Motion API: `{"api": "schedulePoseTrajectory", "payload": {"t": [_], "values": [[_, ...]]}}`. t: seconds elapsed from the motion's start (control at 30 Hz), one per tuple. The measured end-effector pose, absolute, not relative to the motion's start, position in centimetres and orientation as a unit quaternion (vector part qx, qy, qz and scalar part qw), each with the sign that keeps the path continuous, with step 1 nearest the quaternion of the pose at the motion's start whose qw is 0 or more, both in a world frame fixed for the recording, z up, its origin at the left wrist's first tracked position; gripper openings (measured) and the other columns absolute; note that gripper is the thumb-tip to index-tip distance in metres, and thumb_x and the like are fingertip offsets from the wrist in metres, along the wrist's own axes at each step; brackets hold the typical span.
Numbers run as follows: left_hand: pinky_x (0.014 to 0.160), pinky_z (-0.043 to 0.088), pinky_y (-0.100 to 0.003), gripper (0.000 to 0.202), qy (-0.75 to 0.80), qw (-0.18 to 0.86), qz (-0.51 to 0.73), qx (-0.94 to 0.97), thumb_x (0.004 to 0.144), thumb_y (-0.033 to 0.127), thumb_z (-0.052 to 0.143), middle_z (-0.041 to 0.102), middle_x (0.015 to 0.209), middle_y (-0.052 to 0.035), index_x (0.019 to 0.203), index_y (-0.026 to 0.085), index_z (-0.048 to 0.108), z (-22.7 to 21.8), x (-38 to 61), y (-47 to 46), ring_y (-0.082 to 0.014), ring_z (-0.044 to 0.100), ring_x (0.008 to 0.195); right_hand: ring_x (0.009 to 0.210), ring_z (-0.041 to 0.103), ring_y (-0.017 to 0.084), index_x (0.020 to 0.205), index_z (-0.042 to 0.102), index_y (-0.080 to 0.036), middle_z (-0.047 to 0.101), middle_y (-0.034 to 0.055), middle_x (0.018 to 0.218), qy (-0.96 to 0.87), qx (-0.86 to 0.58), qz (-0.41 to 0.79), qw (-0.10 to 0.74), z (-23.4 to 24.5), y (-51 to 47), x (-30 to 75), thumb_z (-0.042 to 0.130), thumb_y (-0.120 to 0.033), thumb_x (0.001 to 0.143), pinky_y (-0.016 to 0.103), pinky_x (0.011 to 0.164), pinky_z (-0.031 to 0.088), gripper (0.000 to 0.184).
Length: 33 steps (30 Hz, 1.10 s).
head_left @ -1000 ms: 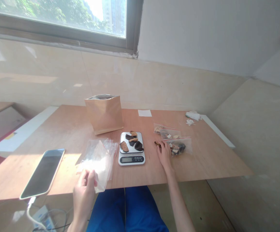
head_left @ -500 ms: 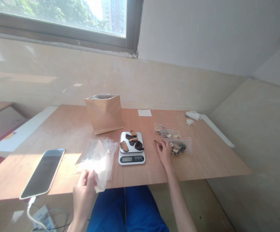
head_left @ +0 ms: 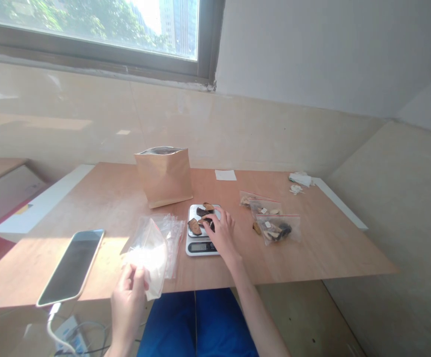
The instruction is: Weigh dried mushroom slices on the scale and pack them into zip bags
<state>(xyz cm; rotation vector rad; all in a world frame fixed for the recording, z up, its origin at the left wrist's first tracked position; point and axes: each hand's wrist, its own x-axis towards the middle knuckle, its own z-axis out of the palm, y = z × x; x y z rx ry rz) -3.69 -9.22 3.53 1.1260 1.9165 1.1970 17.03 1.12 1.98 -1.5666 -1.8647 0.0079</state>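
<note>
Well, nearest us, our left hand [head_left: 128, 297] is closed in a pinch on a clear plastic bag [head_left: 149, 258], lifting it beside the phone [head_left: 70, 267]. Our right hand [head_left: 222, 233] is half curled over dark slices [head_left: 204, 220] on the scale [head_left: 200, 246], fingers touching them; whether it grips one we cannot tell. The scale sits between the bags, within reach of both hands. Just right lie zip bags [head_left: 277, 229]; farther off stands a kraft pouch [head_left: 163, 177].

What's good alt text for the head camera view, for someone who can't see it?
A person's right hand reaches onto dark slices on a kitchen scale, while the left hand holds a clear plastic bag. A phone, a paper pouch and filled zip bags lie on the wooden table.
</note>
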Motion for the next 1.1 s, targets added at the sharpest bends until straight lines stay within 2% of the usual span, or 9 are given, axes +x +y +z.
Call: {"api": "schedulePoseTrajectory", "payload": {"t": [0.27, 0.47, 0.67, 1.1], "values": [[0.053, 0.036, -0.023, 0.037, 0.729, 0.294, 0.451, 0.423, 0.075, 0.053, 0.042, 0.046, 0.052, 0.0028, 0.057, 0.021, 0.044, 3.3, -4.1, -9.4, -0.0133, 0.045, 0.052, 0.108, 0.048, 0.024, 0.104, 0.056, -0.020, 0.053, 0.0115, 0.110, -0.641, -0.638, 0.011, 0.426, -1.3, -1.3, 20.0, 0.038, -0.027, 0.090, 0.041, 0.089, 0.039, 0.024], [0.052, 0.036, -0.023, 0.040, 0.714, 0.312, 0.455, 0.430, 0.077, 0.054, 0.041, 0.045, 0.053, 0.0020, 0.055, 0.021, 0.039, 3.4, -3.1, -9.1, -0.0135, 0.044, 0.053, 0.082, 0.056, 0.022, 0.088, 0.057, -0.019, 0.056, 0.0102, 0.086, -0.545, -0.686, 0.057, 0.478, -5.3, -2.8, 24.2, 0.035, -0.024, 0.087, 0.037, 0.073, 0.046, 0.022], [0.050, 0.036, -0.023, 0.041, 0.710, 0.337, 0.453, 0.421, 0.076, 0.056, 0.042, 0.043, 0.052, 0.0025, 0.055, 0.021, 0.041, 3.4, -2.3, -9.1, -0.0125, 0.043, 0.050, 0.084, 0.052, 0.023, 0.080, 0.057, -0.019, 0.053, 0.0089, 0.085, -0.570, -0.690, 0.038, 0.444, -5.6, -2.6, 23.6, 0.036, -0.020, 0.085, 0.038, 0.075, 0.044, 0.022], [0.051, 0.036, -0.024, 0.042, 0.715, 0.328, 0.451, 0.422, 0.075, 0.057, 0.041, 0.042, 0.053, 0.0024, 0.055, 0.021, 0.040, 3.9, -2.3, -9.0, -0.0127, 0.042, 0.052, 0.086, 0.050, 0.024, 0.082, 0.058, -0.019, 0.052, 0.0089, 0.087, -0.590, -0.698, 0.030, 0.404, -5.2, -2.8, 23.4, 0.036, -0.018, 0.085, 0.038, 0.076, 0.042, 0.022]]}}
